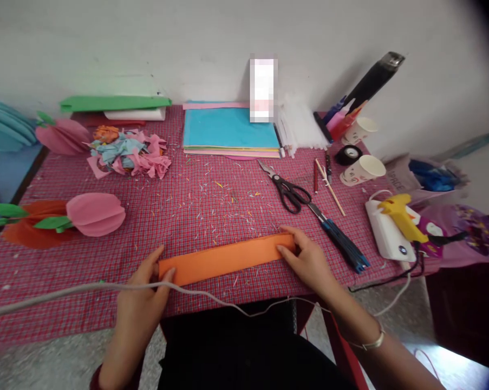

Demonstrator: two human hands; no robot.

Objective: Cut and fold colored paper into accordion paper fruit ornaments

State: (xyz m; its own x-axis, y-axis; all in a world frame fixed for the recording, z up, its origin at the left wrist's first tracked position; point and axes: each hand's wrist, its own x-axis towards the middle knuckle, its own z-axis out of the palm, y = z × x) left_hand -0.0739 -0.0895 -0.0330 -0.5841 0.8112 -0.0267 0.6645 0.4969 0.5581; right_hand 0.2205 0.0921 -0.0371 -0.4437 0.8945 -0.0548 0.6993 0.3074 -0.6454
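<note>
A long folded strip of orange paper (223, 259) lies on the red checked tablecloth (195, 206) near the front edge. My left hand (144, 292) pinches the strip's left end, thumb on top. At the strip's right end my right hand (305, 257) presses down with closed fingers, thumb along the paper. A thin grey cable (65, 292) runs across in front of my left hand.
Black-handled scissors (287, 189), blue-handled pliers (341, 241), pencils and a stick lie right of centre. A yellow glue gun (402, 216) rests at the right edge beside paper cups (362, 169). Coloured paper sheets (230, 130), paper scraps (128, 154) and pink paper flowers (93, 214) sit behind and left.
</note>
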